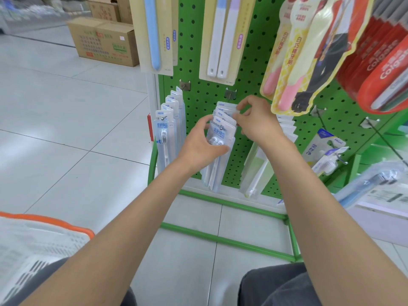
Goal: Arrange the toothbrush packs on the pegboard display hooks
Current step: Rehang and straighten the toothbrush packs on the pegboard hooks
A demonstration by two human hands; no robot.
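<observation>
A green pegboard (198, 100) stands in front of me with toothbrush packs hanging on its hooks. Several clear blue-and-white packs (223, 129) hang in a row on the middle lower hook. My left hand (203, 142) grips the front of this row from the left, thumb across the front pack. My right hand (256, 120) pinches the top edges of the rear packs from the right. A second row of the same packs (170, 120) hangs on the hook to the left. The middle hook itself is mostly hidden by the packs.
Larger toothbrush cards (220, 40) and red Colgate packs (384, 62) hang higher up. More packs (326, 151) hang at the lower right. A white basket with an orange rim (33, 239) sits at my lower left. Cardboard boxes (106, 43) stand on the tiled floor behind.
</observation>
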